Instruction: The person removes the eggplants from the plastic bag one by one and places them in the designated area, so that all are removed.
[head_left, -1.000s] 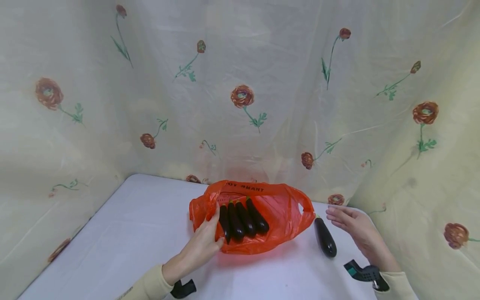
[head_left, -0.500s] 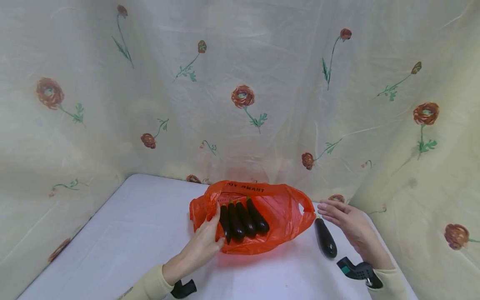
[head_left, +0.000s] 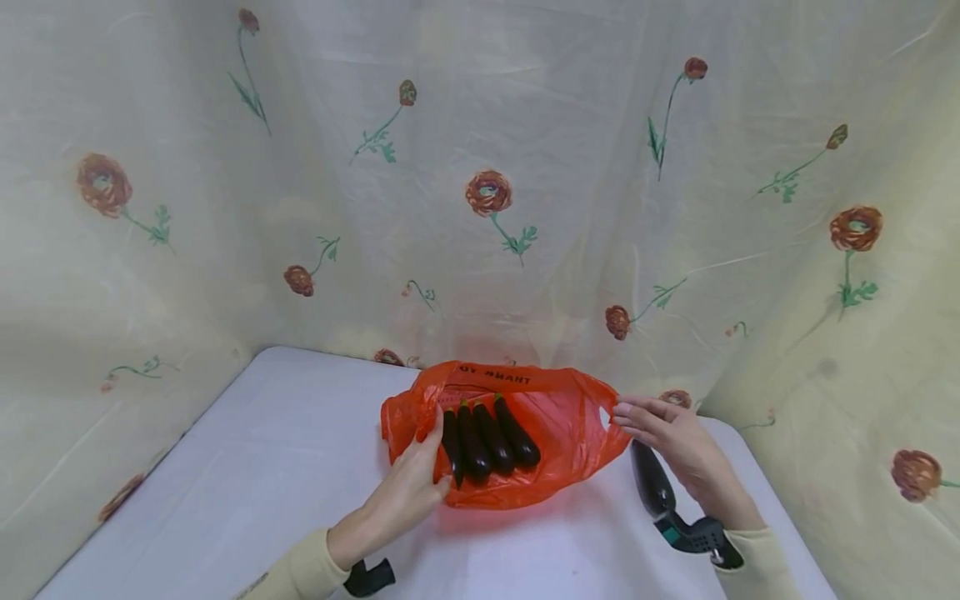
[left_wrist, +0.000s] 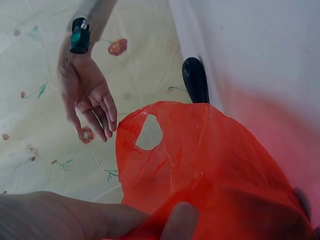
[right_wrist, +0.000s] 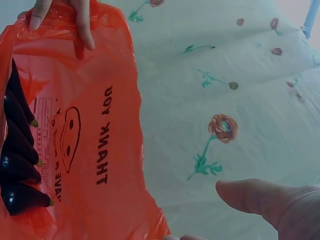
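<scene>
A red plastic bag (head_left: 558, 446) with printed lettering lies on the table, its mouth facing me. Several dark eggplants (head_left: 492, 439) are side by side inside, stems pointing away. My left hand (head_left: 408, 479) pinches the left edge of the bag's mouth; thumb and fingers grip the film in the left wrist view. Fingers extended, my right hand (head_left: 678, 442) is at the bag's right handle (left_wrist: 130, 132); whether the fingertips touch it I cannot tell. One loose eggplant (head_left: 652, 479) lies right of the bag, its stem end hidden behind the right hand.
A white tabletop (head_left: 300, 467) extends to the left and front. A flower-patterned plastic curtain (head_left: 555, 275) hangs close behind the table and along both sides. Each wrist wears a black camera mount, such as the right one (head_left: 690, 533).
My right hand has moved left from beyond the loose eggplant to the bag's right handle, passing over the eggplant's stem end. The left hand and bag have stayed nearly still.
</scene>
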